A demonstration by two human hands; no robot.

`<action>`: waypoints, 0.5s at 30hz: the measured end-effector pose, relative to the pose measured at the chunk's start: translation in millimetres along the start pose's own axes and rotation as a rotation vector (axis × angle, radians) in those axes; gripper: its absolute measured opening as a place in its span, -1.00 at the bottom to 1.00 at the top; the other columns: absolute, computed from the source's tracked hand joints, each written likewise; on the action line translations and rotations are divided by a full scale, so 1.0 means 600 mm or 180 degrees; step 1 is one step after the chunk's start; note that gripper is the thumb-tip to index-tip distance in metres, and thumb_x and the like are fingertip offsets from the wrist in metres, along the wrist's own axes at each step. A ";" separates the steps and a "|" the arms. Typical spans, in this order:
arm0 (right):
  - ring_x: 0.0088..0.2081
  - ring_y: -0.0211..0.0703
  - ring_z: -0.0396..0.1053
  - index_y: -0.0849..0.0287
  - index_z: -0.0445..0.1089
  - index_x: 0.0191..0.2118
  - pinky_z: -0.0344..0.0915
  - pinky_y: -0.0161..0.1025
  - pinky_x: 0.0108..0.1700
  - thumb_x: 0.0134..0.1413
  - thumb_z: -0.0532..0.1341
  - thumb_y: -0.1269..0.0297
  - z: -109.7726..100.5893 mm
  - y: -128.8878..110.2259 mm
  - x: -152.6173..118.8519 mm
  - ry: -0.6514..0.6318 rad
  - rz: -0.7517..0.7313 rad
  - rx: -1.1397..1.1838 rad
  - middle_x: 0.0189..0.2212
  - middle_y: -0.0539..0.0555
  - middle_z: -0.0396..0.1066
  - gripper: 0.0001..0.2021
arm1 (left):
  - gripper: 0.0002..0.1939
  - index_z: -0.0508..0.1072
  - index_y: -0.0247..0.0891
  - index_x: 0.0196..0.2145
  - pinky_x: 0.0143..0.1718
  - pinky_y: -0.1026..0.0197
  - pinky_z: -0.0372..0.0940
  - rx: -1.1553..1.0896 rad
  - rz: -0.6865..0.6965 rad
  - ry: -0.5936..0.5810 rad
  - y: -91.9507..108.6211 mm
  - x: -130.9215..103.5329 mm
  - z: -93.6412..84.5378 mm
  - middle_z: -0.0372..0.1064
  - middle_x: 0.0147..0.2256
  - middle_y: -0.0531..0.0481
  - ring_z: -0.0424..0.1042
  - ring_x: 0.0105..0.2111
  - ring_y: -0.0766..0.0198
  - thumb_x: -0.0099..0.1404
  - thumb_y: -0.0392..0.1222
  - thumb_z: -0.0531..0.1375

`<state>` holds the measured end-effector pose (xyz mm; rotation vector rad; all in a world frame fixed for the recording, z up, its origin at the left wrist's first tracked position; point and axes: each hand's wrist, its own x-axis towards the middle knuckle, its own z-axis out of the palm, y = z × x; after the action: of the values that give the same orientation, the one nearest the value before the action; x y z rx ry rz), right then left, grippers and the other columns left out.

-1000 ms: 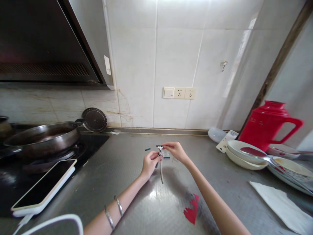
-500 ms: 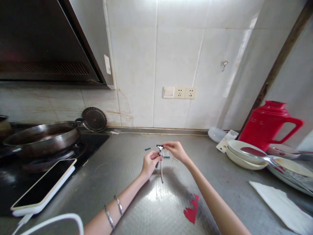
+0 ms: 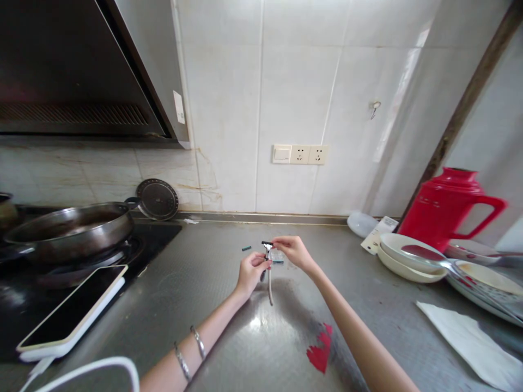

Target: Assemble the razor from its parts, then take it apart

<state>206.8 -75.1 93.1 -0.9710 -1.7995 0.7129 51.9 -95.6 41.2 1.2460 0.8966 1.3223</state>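
My left hand (image 3: 250, 272) is closed round the handle of a small razor (image 3: 267, 247), held upright with its dark head at the top. My right hand (image 3: 295, 251) pinches the right end of that head. Below my left fingers a thin greyish curved strip (image 3: 270, 291) hangs down; I cannot tell whether it belongs to the razor. A dark teal blade cartridge (image 3: 246, 249) lies on the counter left of the razor. Another teal cartridge (image 3: 278, 262) is just right of it, beside a clear plastic case (image 3: 278, 254) partly hidden by my right hand.
On the left, a steel pan (image 3: 73, 231) stands on the stove, with a phone (image 3: 75, 307) and its white cable (image 3: 93, 363) nearer. To the right are stacked bowls (image 3: 408, 267), a red thermos (image 3: 445, 209) and a white paper (image 3: 469, 340). A red scrap (image 3: 320, 351) lies in front.
Hardly anything differs. Both hands stay on the razor in the same place, with the lower part of its handle seeming slightly turned.
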 end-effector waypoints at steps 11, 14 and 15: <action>-0.37 -0.13 0.42 0.22 0.49 -0.34 0.28 -0.30 -0.30 0.00 0.10 0.31 -0.002 -0.006 -0.002 -0.0064 -0.0172 -0.0322 -0.45 0.08 0.50 -0.78 | -0.76 0.37 -0.31 -0.43 -0.48 0.30 0.24 -0.0072 -0.0052 0.0152 0.004 -0.007 0.007 0.46 -0.54 -0.01 0.42 -0.56 0.29 -0.09 -0.20 0.29; -0.38 -0.14 0.42 0.23 0.49 -0.34 0.28 -0.31 -0.30 0.00 0.10 0.32 -0.002 -0.007 -0.002 -0.0052 -0.0194 -0.0393 -0.45 0.08 0.50 -0.78 | -0.76 0.37 -0.31 -0.43 -0.48 0.31 0.24 -0.0059 -0.0036 0.0181 0.002 -0.008 0.007 0.45 -0.55 -0.01 0.41 -0.57 0.29 -0.08 -0.20 0.29; -0.38 -0.14 0.41 0.23 0.49 -0.34 0.28 -0.31 -0.30 0.00 0.10 0.32 -0.002 -0.006 -0.002 -0.0051 -0.0194 -0.0405 -0.45 0.08 0.50 -0.78 | -0.77 0.37 -0.31 -0.43 -0.48 0.31 0.24 -0.0055 -0.0035 0.0178 0.002 -0.008 0.008 0.45 -0.55 -0.01 0.41 -0.57 0.29 -0.08 -0.20 0.28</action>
<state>207.0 -78.3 95.9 -0.9912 -1.8988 0.5756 55.7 -101.2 42.1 1.1944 0.9283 1.3593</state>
